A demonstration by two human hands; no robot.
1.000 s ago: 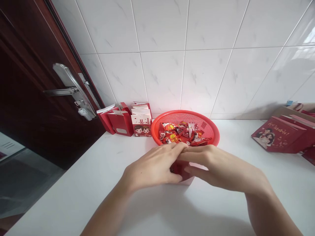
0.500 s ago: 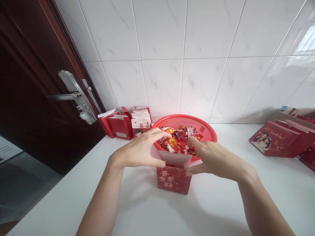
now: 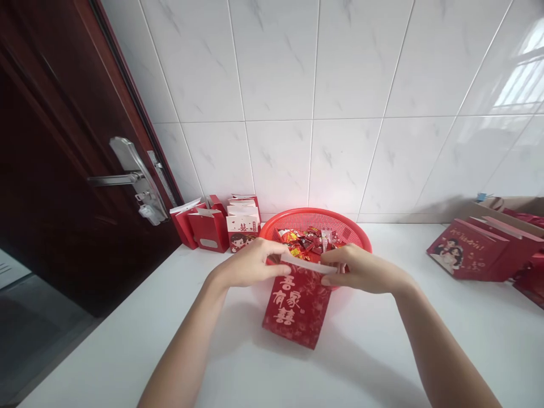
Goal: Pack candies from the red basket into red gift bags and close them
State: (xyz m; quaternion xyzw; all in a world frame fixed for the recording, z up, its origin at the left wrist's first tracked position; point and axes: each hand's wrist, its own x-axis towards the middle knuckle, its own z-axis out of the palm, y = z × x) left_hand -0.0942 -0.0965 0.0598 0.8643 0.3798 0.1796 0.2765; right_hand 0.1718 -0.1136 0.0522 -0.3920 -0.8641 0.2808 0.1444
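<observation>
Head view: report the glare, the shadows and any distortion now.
Head view: bright barred glare on the glossy white wall tiles, upper right; head view: soft shadows on the white tabletop beside the red printed paper bag; head view: tile lines spread apart upward, possibly perspective.

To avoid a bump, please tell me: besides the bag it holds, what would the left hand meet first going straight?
Probably the right hand, across the top of the red bag, though depth is hard to judge.
</observation>
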